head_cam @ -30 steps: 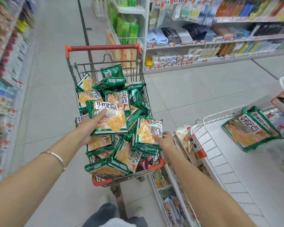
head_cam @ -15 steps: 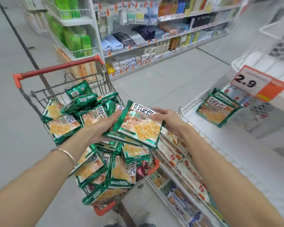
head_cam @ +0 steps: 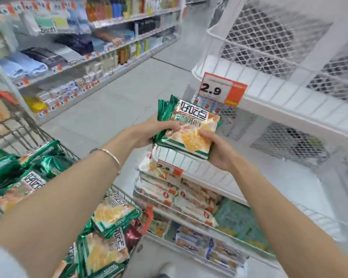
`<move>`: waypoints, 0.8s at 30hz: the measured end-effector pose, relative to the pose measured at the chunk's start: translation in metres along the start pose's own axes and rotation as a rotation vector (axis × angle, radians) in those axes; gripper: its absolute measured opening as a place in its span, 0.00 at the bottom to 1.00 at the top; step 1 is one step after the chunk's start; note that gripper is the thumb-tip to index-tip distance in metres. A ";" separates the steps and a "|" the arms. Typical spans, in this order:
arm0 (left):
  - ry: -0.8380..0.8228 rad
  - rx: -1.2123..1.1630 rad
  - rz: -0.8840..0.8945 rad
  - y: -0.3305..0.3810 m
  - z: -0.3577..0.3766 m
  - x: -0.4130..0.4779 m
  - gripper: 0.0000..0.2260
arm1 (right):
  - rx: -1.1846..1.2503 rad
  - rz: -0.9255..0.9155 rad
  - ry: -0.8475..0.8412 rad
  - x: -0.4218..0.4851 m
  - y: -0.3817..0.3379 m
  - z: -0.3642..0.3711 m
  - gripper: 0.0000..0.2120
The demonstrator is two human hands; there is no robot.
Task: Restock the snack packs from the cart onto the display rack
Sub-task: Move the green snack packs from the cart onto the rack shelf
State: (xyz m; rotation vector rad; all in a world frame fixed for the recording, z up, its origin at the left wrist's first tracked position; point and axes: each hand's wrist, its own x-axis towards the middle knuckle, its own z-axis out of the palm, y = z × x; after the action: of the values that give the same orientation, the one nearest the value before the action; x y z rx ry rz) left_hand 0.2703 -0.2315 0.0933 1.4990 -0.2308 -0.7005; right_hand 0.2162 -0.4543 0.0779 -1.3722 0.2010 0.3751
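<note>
Nearest, the cart (head_cam: 72, 157) at lower left is heaped with green snack packs (head_cam: 111, 217). Above its corner, the left hand (head_cam: 147, 133) and right hand (head_cam: 219, 151) have their fingers clenched on a small stack of packs (head_cam: 189, 129), held just before the white display rack (head_cam: 269, 93). A 2.9 price tag (head_cam: 222, 90) hangs behind it; stocked shelves (head_cam: 68, 57) line the far aisle.

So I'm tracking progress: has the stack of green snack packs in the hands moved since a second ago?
Yes. The stack of green snack packs, gripped by the left hand and right hand, has left the cart and now sits rightward at the white display rack.
</note>
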 end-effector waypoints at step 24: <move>0.235 1.689 0.275 -0.068 -0.021 0.182 0.56 | -0.188 -0.143 0.069 0.152 0.074 -0.095 0.36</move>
State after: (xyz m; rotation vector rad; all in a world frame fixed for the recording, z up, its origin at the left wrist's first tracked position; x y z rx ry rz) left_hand 0.4052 -0.3097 -0.0240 3.0067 -0.9771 0.0764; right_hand 0.3367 -0.5144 -0.0619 -1.5761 0.1262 0.2313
